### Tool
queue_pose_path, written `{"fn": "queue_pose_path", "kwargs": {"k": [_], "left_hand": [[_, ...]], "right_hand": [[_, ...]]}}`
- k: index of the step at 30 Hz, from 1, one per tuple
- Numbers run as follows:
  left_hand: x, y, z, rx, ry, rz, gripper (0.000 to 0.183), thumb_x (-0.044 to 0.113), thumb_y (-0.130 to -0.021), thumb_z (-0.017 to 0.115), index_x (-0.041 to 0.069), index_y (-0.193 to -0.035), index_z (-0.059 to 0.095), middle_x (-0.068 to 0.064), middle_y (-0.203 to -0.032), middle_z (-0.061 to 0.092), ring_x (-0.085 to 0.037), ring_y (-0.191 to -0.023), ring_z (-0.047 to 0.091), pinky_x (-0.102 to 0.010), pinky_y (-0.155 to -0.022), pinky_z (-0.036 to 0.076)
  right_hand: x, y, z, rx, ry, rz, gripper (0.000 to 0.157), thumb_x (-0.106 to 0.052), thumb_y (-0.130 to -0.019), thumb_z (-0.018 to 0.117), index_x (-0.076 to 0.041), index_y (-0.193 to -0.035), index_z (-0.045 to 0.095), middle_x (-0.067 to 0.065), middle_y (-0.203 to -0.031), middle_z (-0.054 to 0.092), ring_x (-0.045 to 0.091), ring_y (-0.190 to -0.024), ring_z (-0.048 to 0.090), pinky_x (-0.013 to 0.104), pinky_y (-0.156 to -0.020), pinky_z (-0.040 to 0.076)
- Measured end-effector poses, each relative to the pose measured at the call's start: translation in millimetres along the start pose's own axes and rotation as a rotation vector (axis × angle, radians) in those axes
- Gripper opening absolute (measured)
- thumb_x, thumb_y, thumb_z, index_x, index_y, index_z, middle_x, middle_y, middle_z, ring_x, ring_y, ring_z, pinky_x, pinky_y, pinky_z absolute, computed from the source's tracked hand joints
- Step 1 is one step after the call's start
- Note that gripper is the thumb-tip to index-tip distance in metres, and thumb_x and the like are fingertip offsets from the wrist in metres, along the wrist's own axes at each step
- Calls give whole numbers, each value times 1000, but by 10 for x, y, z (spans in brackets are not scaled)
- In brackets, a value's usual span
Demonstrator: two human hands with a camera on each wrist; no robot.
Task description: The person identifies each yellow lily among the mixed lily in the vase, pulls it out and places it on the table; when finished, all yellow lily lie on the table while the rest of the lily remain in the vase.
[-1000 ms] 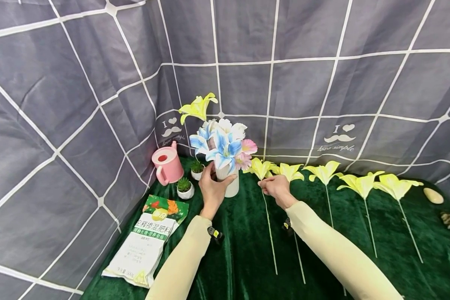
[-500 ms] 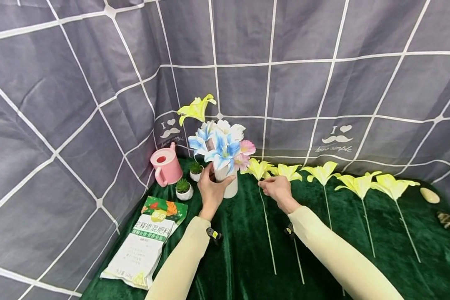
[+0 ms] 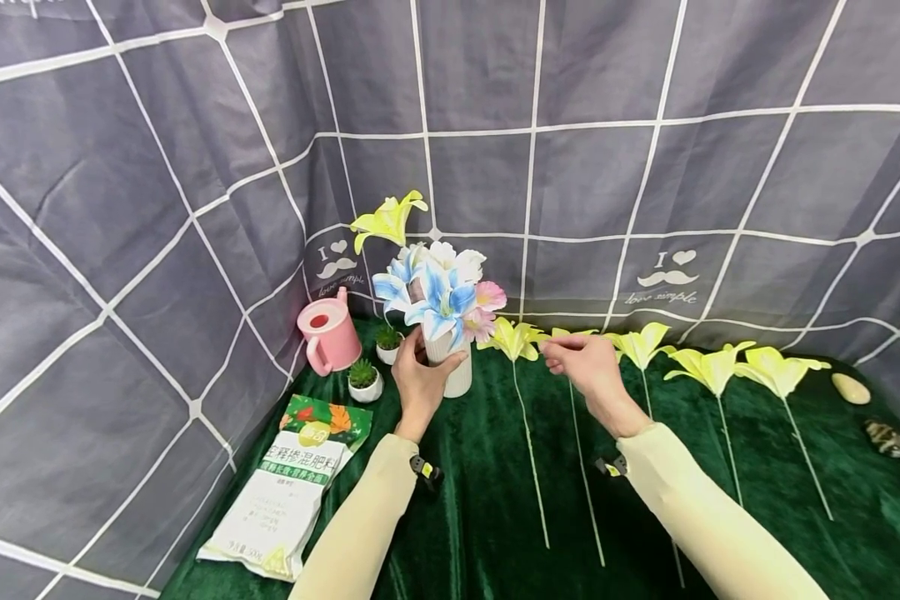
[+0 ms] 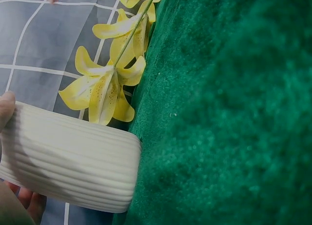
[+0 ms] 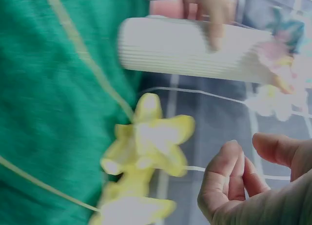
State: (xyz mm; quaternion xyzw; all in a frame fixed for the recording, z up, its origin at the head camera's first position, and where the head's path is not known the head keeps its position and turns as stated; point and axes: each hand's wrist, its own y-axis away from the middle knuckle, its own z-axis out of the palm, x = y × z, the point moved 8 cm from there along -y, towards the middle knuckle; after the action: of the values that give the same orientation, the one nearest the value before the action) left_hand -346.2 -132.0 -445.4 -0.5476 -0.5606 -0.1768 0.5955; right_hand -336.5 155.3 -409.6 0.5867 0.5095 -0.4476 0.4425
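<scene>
My left hand [image 3: 420,383] grips a white ribbed vase [image 3: 459,379] standing on the green cloth, thumb on one side and fingers round the other. Blue, white and pink artificial flowers [image 3: 442,304] fill the vase, with one yellow lily [image 3: 390,221] rising above them at the back left. To the right, my right hand [image 3: 588,371] hangs over the row of yellow lilies, holding nothing; the right wrist view shows its thumb apart from the loosely bent fingers. The leftmost lily [image 3: 515,340] lies just left of that hand, its stem pointing toward me. The hand partly hides another lily's bloom.
Several more yellow lilies [image 3: 708,367] lie in a row to the right, before a grey checked curtain [image 3: 600,183]. Left of the vase are a pink watering can [image 3: 333,337], two small potted succulents [image 3: 364,383] and a fertilizer bag [image 3: 281,492]. Stones [image 3: 851,388] lie far right.
My right hand has let go of the leftmost lily's stem and shifted right, over the neighbouring lily. The left hand keeps its hold on the vase. The head view has turned slightly.
</scene>
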Motion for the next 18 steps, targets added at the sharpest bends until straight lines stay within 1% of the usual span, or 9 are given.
{"fn": "queue_pose_path", "kwargs": {"k": [4,9,11,13,18], "left_hand": [[5,-3,-5,4,1,15,79,34,-70,93,14,-138,59,-12,-122,66,-29,-107,68,-45,-91,59],[5,-3,-2,4,-6,17,79,35,-70,93,12,-138,58,-12,-122,66,-29,-108,68,-44,-91,59],[3,-3,-4,2,-8,12,79,35,-70,93,13,-138,59,-12,-122,66,-29,-108,68,-44,-92,59],[0,-5,-2,-1,-7,9,79,35,-70,93,13,-138,59,-13,-122,66,-29,-109,68,-44,-92,59],[7,-4,-2,-8,-2,3,78,33,-71,93,14,-138,59,-13,-121,65,-30,-109,68,-45,-93,59]], "right_hand": [[-331,86,-100,-6,-17,-65,34,-22,-93,73,3,-116,72,-15,-72,71,4,-68,68,24,-73,60],[-776,177,-152,-3,26,-143,35,-31,-92,75,-4,-113,74,-15,-77,73,4,-70,69,23,-77,59],[-944,199,-135,-6,42,-171,36,-33,-91,76,-5,-113,75,-15,-78,73,6,-70,70,23,-76,59],[-1099,210,-98,-9,53,-192,35,-36,-89,77,-8,-111,76,-10,-82,76,10,-73,72,26,-78,60],[-1388,177,53,-27,97,-215,32,-40,-87,79,-14,-107,79,-5,-91,79,14,-79,73,27,-77,57]]}}
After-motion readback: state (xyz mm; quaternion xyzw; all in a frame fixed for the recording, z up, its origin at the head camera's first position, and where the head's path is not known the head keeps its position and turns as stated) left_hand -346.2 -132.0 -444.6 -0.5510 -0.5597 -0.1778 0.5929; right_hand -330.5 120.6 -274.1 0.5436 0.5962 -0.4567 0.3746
